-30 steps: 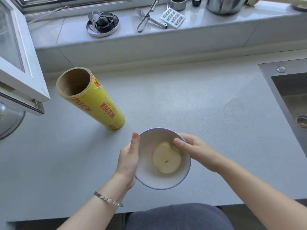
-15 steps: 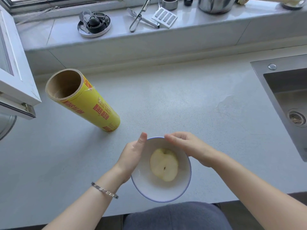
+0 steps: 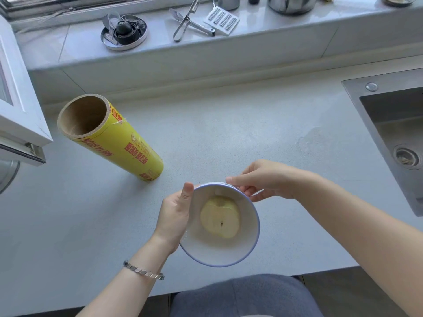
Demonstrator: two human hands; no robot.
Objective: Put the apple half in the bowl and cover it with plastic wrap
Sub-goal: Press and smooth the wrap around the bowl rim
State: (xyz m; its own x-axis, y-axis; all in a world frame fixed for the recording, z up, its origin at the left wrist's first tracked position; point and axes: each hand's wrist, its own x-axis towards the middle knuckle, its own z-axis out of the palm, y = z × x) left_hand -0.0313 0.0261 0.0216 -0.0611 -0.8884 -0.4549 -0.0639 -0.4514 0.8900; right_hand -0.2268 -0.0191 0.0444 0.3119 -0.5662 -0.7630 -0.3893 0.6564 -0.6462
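Spanning the frame, the grey countertop (image 3: 229, 133) carries the yellow plastic wrap roll (image 3: 119, 138), lying well beyond the left fingers and untouched since 0.5 seconds ago. The white bowl (image 3: 249, 250) sits between 2 hands at the counter's near edge, in much the same spot as before. The left hand (image 3: 175, 216) cups the bowl's side, thumb upright on the rim. The right hand (image 3: 267, 181), earlier arched over the bowl, now pinches the far rim with its fingertips. The apple half (image 3: 220, 217) lies cut face up inside, below the right fingertips.
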